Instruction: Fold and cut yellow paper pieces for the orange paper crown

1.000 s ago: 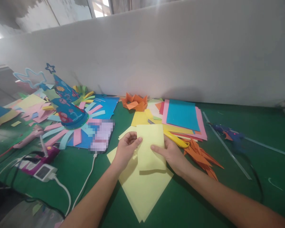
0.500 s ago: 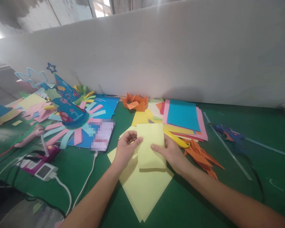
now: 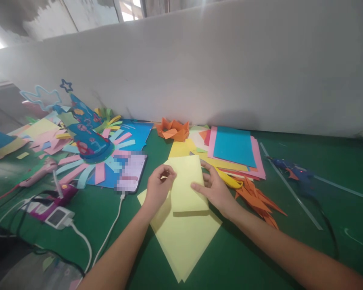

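Note:
A folded sheet of pale yellow paper [image 3: 187, 189] is between my hands, above larger pale yellow sheets [image 3: 184, 245] that lie cornerwise on the green table. My left hand [image 3: 160, 183] pinches the paper's left edge between thumb and curled fingers. On the other side, my right hand [image 3: 214, 187] has its thumb on the paper's face near the right edge, with the fingers spread behind and beside it. Just past my right hand are a yellow-handled cutter [image 3: 230, 180] and several folded orange paper pieces [image 3: 258, 199].
Blue party hats [image 3: 92, 141] with paper strips stand at left, near a phone [image 3: 131, 173] on a white cable. A pink glue gun [image 3: 39, 173] and a power strip [image 3: 51, 213] lie further left. Coloured sheets [image 3: 234, 147] are stacked behind; a blue glue gun [image 3: 293, 169] lies right.
The folded paper has shifted slightly left and turned a little. My right hand's fingers have spread apart and loosened at its right edge; my left fingers have closed in at the left edge.

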Motion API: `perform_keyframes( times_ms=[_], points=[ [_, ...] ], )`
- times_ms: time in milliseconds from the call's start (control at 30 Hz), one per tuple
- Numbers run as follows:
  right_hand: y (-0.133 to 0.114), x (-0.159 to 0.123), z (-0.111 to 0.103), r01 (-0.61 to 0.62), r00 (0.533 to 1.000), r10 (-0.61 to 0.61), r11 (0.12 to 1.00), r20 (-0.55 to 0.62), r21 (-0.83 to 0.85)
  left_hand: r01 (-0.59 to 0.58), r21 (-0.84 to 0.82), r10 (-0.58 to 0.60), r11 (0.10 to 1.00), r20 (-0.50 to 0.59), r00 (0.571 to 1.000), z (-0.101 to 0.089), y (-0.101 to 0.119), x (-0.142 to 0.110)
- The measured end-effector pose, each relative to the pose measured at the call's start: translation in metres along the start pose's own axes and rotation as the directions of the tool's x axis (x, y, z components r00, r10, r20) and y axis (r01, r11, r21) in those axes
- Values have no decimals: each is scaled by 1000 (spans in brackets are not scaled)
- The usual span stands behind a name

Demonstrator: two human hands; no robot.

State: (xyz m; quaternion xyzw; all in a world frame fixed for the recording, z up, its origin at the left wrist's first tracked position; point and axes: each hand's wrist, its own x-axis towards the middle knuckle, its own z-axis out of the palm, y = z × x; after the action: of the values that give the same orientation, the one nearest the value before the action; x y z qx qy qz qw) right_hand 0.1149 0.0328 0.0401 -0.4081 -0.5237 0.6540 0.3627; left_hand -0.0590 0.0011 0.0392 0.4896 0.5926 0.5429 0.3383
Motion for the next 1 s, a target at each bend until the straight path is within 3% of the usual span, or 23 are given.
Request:
perform_keyframes(
  times_ms=[100, 167, 233, 300, 367, 633, 1000],
  points=[
    [6, 2, -4, 181, 984, -173, 935, 51, -306, -13, 192, 12, 981, 5, 1000, -3, -5, 3],
    [8, 2, -6, 327, 941, -312, 740, 131, -588, -26, 298, 22, 954, 15, 1000, -4, -9, 4],
    [10, 1, -7, 443, 879, -393, 467, 269, -765, -51, 379, 40, 924, 38, 998, -4, -13, 4],
    [10, 0, -6, 519, 829, -386, 264, 404, -813, -75, 439, 52, 896, 64, 997, -4, -15, 3],
    [11, 0, -4, 567, 801, -341, 171, 491, -806, -95, 486, 58, 869, 90, 994, -4, -17, 3],
    [17, 4, -6, 607, 783, -293, 161, 549, -778, -144, 596, 65, 790, 152, 986, -6, -18, 3],
    [14, 5, -7, 621, 774, -281, 169, 567, -765, -166, 625, 74, 762, 171, 982, -11, -14, 5]
  ],
)
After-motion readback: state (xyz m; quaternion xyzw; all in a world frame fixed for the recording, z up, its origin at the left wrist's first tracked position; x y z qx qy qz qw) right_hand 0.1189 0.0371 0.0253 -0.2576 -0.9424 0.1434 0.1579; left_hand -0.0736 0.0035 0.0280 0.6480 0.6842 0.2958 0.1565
